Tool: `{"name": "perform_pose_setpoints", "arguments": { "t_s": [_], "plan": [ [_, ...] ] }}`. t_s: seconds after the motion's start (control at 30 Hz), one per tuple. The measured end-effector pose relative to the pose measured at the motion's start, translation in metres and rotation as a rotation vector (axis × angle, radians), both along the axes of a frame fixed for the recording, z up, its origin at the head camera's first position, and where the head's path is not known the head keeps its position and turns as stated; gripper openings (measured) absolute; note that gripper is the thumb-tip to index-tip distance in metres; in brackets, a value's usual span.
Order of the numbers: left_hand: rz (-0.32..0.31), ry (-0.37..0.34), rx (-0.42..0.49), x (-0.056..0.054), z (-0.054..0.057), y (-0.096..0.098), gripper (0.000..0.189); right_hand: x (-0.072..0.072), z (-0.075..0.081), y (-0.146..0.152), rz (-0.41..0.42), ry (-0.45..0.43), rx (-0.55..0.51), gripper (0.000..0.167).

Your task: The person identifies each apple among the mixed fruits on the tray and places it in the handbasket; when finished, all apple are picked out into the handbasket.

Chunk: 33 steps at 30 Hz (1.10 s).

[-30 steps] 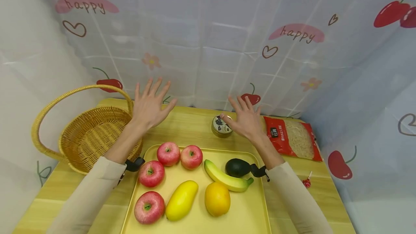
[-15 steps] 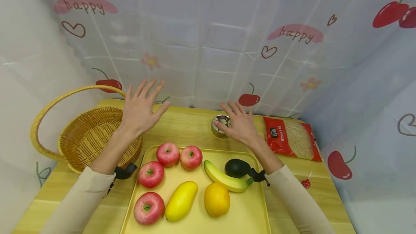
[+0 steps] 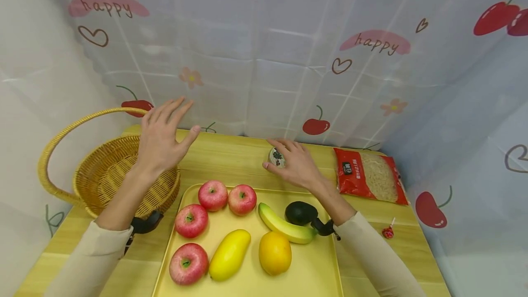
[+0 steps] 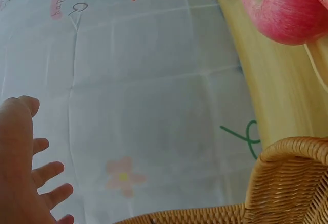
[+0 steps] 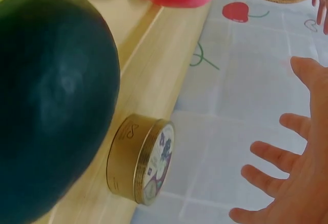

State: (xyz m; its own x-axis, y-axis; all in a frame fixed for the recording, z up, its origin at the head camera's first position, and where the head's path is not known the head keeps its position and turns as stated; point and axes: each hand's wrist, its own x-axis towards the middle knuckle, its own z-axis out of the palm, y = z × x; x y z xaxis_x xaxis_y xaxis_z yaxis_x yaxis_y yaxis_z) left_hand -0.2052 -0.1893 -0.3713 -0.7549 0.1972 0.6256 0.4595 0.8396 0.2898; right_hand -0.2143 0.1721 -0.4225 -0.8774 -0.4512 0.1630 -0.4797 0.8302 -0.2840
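My left hand [image 3: 160, 143] hovers by the handle of the wicker basket [image 3: 84, 173], fingers spread and holding nothing. In the left wrist view that hand [image 4: 20, 162] is at the left edge, with the basket [image 4: 287, 167] at the lower right. Over the small round gold tin [image 3: 276, 157] hangs my right hand [image 3: 298, 166], partly hiding it. The right wrist view has the tin [image 5: 138, 160] standing on the table, apart from the right hand [image 5: 292, 167], whose fingers are loosely extended around nothing.
A yellow tray [image 3: 307, 274] bears several red apples [image 3: 189, 264], a mango [image 3: 229, 255], an orange [image 3: 275, 253], a banana [image 3: 284, 226] and an avocado [image 3: 301, 213]. On the right lie a red bag [image 3: 371, 175] and a lollipop [image 3: 388, 232]. A patterned curtain [image 3: 247, 58] hangs behind.
My left hand has moved left, toward the basket. My right hand has shifted left and lower over the tin, and its fingers have drawn closer together. The fruit has stayed put.
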Motion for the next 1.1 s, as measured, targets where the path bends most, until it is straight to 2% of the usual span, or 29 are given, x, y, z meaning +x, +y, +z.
{"name": "perform_pose_setpoints", "arguments": {
  "t_s": [0.27, 0.57, 0.73, 0.93, 1.1],
  "plan": [
    [-0.013, 0.081, 0.103, 0.014, 0.009, -0.013, 0.055, 0.005, -0.005, -0.008, 0.093, -0.057, 0.034, 0.073],
    [-0.016, 0.181, 0.222, 0.024, 0.018, -0.035, 0.045, 0.012, -0.007, -0.016, 0.196, -0.233, 0.012, 0.075],
    [-0.019, 0.220, 0.259, 0.028, 0.022, -0.050, 0.044, 0.014, -0.008, -0.021, 0.255, -0.285, 0.018, 0.076],
    [0.001, 0.292, 0.294, 0.035, 0.029, -0.061, 0.045, 0.015, -0.008, -0.026, 0.316, -0.347, 0.026, 0.075],
    [0.046, 0.302, 0.329, 0.048, 0.040, -0.060, 0.042, 0.016, -0.010, -0.030, 0.365, -0.393, 0.017, 0.074]
  ]
}}
